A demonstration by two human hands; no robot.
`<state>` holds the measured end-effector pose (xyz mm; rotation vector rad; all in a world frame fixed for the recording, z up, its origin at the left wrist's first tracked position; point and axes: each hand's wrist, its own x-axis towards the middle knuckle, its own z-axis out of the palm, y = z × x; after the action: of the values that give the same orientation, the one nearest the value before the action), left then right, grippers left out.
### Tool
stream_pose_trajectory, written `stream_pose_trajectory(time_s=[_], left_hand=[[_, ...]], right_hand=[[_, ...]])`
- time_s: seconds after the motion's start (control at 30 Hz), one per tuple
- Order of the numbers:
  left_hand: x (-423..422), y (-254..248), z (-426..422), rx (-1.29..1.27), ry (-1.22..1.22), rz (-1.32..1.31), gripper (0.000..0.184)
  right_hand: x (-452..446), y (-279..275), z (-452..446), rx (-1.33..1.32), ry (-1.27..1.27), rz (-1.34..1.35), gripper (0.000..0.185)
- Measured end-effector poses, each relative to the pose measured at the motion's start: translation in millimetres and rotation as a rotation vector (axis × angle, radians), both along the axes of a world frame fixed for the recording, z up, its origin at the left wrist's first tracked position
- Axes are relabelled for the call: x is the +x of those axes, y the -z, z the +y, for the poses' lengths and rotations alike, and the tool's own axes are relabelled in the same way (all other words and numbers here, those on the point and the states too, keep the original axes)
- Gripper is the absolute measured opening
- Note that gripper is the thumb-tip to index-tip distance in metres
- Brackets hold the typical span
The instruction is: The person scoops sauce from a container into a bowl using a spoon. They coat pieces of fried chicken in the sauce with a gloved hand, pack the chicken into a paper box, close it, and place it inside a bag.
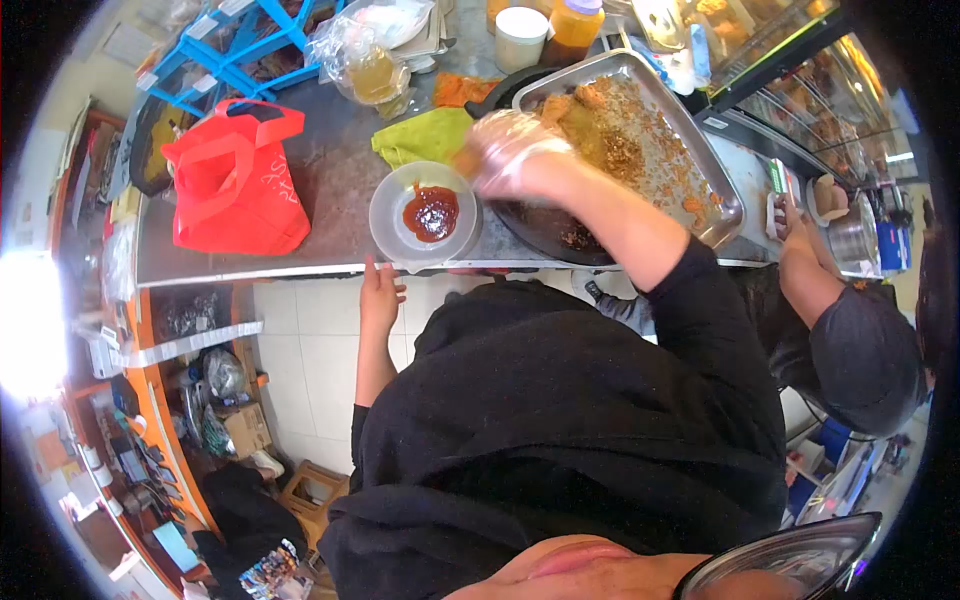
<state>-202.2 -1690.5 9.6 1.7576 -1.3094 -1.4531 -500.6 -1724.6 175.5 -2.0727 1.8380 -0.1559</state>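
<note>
A translucent plastic bowl (386, 226) with dark red sauce (432, 214) in it stands near the counter's front edge. Just below it, my left hand (380, 293) is open at the edge, fingers apart; whether a fingertip touches the bowl I cannot tell. My right hand (515, 152), in a clear plastic glove, is between the bowl and a metal tray (728, 196), above a green cloth (425, 138). Motion blurs its fingers, and a brownish patch by them is too smeared to name. Brown crumbs and fried-looking pieces (590, 95) lie in the tray.
A red bag (245, 185) stands on the left, before blue racks (225, 50). Plastic bags (375, 70), a white-lidded tub (521, 38) and an orange bottle (574, 28) are at the back. At right, another person's hand (788, 215) is near a glass display case (830, 110).
</note>
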Motion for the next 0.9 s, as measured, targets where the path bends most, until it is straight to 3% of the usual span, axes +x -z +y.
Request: stream_pose_trajectory(time_s=[0.17, 0.2, 0.23, 0.3, 0.37, 0.43, 0.5, 0.6, 0.7, 0.9], left_hand=[[-9, 8, -10, 0.045, 0.112, 0.084, 0.038], [-11, 9, -12, 0.044, 0.115, 0.109, 0.037], [-10, 10, -11, 0.05, 0.114, 0.122, 0.036], [-7, 12, -10, 0.063, 0.112, 0.147, 0.036], [-8, 10, -10, 0.058, 0.122, 0.158, 0.036], [-7, 11, -14, 0.043, 0.133, 0.168, 0.036], [-4, 17, -16, 0.032, 0.15, 0.177, 0.037], [-5, 11, -11, 0.067, 0.142, 0.171, 0.04], [-6, 8, -10, 0.09, 0.135, 0.18, 0.04], [0, 3, -9, 0.151, 0.153, 0.177, 0.04]], right_hand=[[58, 39, -10, 0.125, -0.051, 0.025, 0.037], [56, 38, -8, 0.099, -0.038, 0.027, 0.044], [49, 36, -8, 0.026, 0.013, 0.081, 0.04], [21, 24, -12, -0.121, 0.114, 0.187, 0.031], [-24, 4, -13, -0.222, 0.336, 0.045, 0.031], [-81, 22, -25, -0.246, 0.56, 0.035, 0.029], [-129, 42, -41, -0.049, 0.64, 0.198, 0.034], [-135, 60, -32, 0.006, 0.447, 0.163, 0.041], [-127, 59, -33, 0.083, 0.45, 0.207, 0.051], [-145, 92, -46, 0.038, 0.391, 0.016, 0.045]])
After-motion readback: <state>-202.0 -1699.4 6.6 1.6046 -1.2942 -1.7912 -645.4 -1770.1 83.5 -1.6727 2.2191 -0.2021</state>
